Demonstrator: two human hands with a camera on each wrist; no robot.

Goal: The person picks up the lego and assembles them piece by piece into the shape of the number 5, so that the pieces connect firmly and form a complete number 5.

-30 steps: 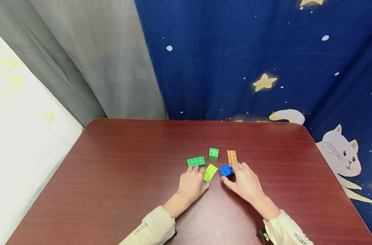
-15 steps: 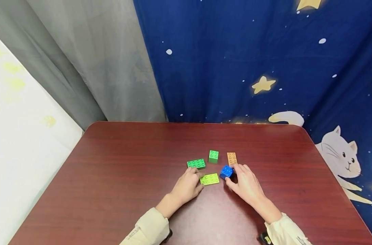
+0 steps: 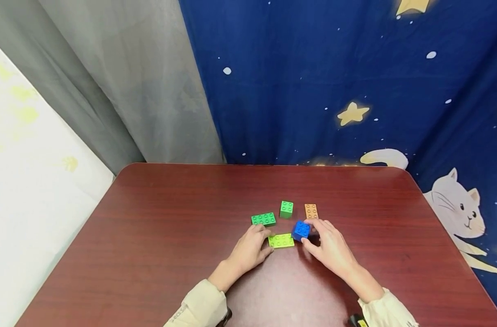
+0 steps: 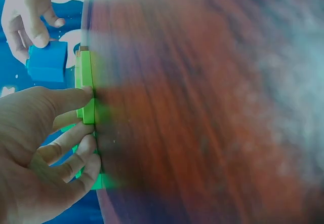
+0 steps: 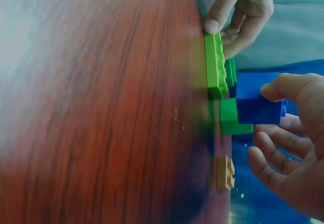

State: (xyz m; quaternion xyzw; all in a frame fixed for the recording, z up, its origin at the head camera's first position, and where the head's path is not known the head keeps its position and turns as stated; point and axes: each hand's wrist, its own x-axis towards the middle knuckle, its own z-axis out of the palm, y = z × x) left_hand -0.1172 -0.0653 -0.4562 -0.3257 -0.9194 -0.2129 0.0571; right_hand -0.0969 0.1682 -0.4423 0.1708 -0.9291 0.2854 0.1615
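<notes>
My left hand (image 3: 246, 250) pinches the left end of a lime-green building brick (image 3: 282, 241), long and low, which lies crosswise on the table. Thumb and fingertips sit on its two long sides. My right hand (image 3: 331, 247) grips a blue building brick (image 3: 300, 230) between thumb and fingers, studs up. In the right wrist view the blue brick (image 5: 258, 98) is held off the tabletop, near the lime brick's free end (image 5: 215, 67). From the left wrist, the blue brick (image 4: 48, 62) also shows raised, and the left thumb presses the lime brick (image 4: 88, 77).
Behind the left fingers lies a long dark-green brick (image 3: 263, 219). A small green brick (image 3: 286, 209) stands further back, with a flat orange brick (image 3: 311, 210) to its right, just beyond the right fingers. The dark red table (image 3: 171, 218) ends at curtains.
The left hand has turned the lime brick from a slant to crosswise and drawn it nearer. The right hand has lifted the blue brick slightly and brought it left toward the lime brick.
</notes>
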